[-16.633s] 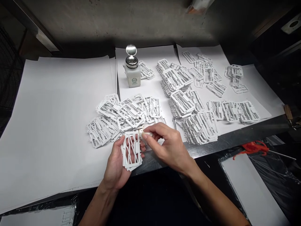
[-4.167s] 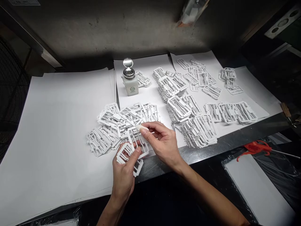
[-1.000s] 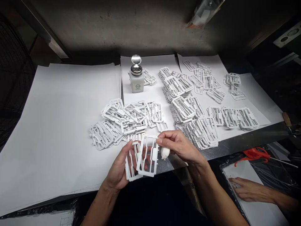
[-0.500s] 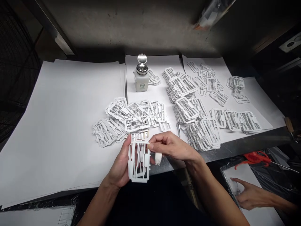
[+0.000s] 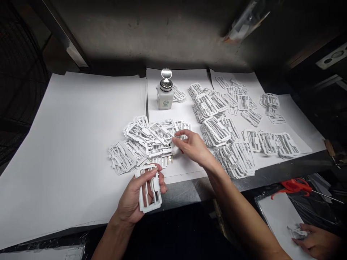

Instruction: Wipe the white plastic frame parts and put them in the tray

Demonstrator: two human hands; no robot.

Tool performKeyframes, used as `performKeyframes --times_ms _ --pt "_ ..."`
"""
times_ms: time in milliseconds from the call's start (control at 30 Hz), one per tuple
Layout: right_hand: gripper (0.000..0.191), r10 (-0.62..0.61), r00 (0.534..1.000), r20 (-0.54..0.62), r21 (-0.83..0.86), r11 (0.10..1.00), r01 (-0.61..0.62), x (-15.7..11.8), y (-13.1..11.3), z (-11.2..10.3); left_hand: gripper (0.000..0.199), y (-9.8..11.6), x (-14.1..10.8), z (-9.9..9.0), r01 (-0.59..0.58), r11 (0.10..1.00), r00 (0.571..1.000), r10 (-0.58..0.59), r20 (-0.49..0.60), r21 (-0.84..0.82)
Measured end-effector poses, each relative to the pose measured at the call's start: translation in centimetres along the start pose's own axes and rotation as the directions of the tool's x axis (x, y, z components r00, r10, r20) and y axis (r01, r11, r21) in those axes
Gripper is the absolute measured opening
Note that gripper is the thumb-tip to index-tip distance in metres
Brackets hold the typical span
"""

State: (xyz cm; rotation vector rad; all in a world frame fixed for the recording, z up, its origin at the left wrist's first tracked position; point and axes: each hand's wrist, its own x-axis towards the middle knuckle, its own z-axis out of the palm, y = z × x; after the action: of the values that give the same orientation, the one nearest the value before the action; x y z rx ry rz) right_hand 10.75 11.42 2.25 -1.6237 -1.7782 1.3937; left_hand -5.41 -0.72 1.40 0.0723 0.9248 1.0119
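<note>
My left hand (image 5: 135, 195) is closed around a few stacked white plastic frames (image 5: 150, 206) with thin inner bars, held tilted above the table's front edge. My right hand (image 5: 192, 146) reaches over a loose pile of similar frames (image 5: 135, 131), with thumb and index finger pinched at the corner of one white plastic frame (image 5: 162, 133) on top. Something whitish shows under the right fingers; I cannot make out whether it is a wad or a finger wrap. Behind the pile stands a white bottle (image 5: 165, 99) with its metal lid flipped up.
Stacks of white frames (image 5: 234, 159) stand right of my right hand, with more scattered behind. White paper sheets (image 5: 81, 144) cover the metal table. At lower right are a red-handled tool (image 5: 294, 186) and another person's hand (image 5: 317, 240) holding something small. A dark wall (image 5: 162, 36) rises behind.
My right hand has left the held frames and moved up to the pile. My left hand has drawn slightly left, its thumb now over the frames. The other person's hand has moved down and right.
</note>
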Motion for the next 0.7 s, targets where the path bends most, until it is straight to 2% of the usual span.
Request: performKeyframes --times_ms 100,267,433,700 --pt "0.021 0.008 1.000 0.017 -0.033 0.999 -0.007 1.9 -0.2 0.5 0.011 0.2 0.1 0.1 -0.017 1.000 0.998 0.018 -0.064 0.019" --pt "0.018 0.006 0.999 0.047 -0.098 0.995 -0.001 3.7 -1.5 0.3 0.012 0.3 0.2 0.4 -0.051 0.998 0.993 0.055 -0.105 0.045" --pt "0.013 0.009 0.996 0.094 -0.138 0.990 0.004 4.3 -2.5 -0.2 0.015 0.4 0.5 0.5 -0.087 0.993 0.991 0.094 -0.095 0.079" --pt "0.008 -0.025 0.992 0.128 -0.105 0.994 0.038 4.3 -2.1 0.7 0.014 0.4 0.5 0.6 -0.101 0.989 0.988 0.111 -0.103 0.104"
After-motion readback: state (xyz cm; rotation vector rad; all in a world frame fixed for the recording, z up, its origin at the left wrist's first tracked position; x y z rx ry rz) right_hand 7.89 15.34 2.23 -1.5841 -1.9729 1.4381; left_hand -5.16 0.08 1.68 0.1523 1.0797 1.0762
